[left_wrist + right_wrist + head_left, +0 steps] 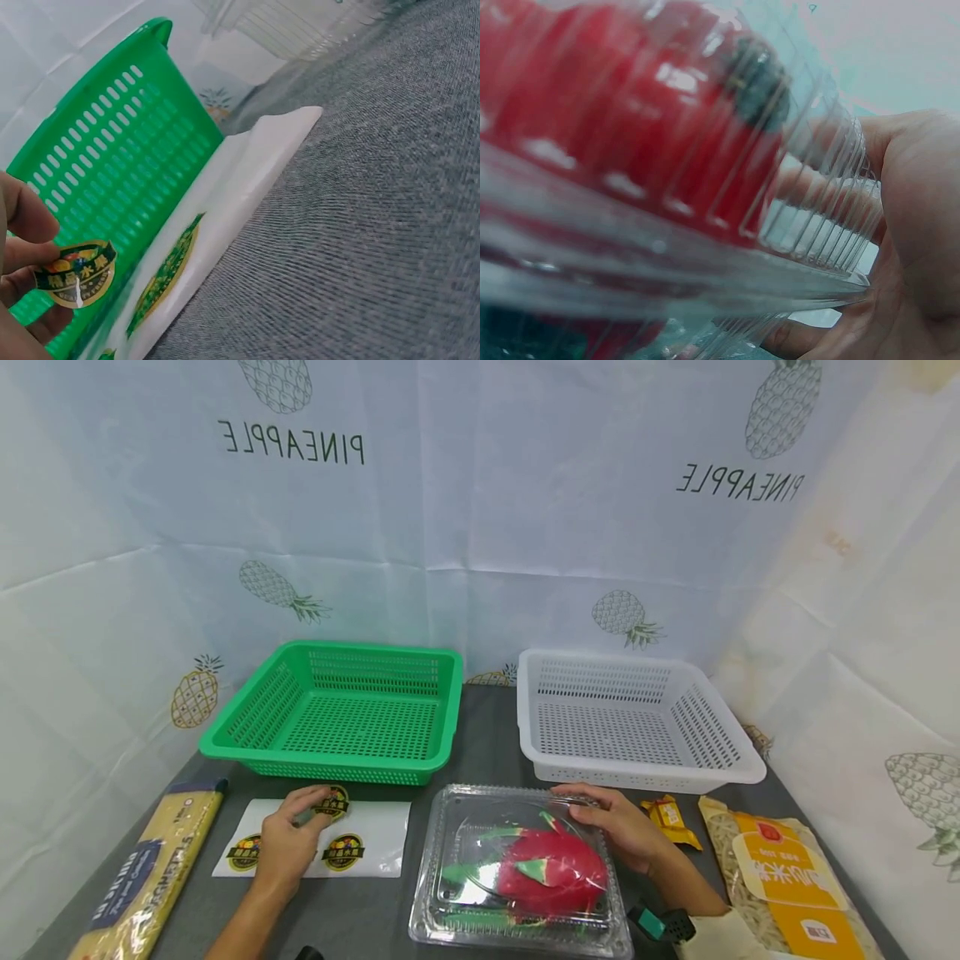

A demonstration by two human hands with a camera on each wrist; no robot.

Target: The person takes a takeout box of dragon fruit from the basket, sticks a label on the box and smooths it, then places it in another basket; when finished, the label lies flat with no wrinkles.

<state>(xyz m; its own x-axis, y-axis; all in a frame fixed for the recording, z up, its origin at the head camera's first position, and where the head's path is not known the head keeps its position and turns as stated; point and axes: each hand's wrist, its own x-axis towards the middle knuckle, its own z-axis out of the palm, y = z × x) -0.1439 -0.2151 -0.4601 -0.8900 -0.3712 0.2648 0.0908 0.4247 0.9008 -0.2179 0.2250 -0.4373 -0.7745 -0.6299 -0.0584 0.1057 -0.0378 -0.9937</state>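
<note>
Between the thumb and fingers of my left hand (288, 842) is a round black-and-gold sticker (76, 274), pinched by its edge. It is over a white sticker sheet (382, 839), where two more such stickers show, one of them partly behind the hand. My right hand (621, 827) grips the right side of a clear plastic clamshell box (450, 814), its fingers round the ribbed wall in the right wrist view. Inside the lidded box lies a red dragon fruit (558, 870) with green tips.
Behind the sheet stands a green basket (360, 772), with a white basket (637, 774) to its right. A noodle packet (153, 868) lies at the left edge. On the right are a small yellow packet (671, 821) and a larger yellow-and-clear bag (787, 881).
</note>
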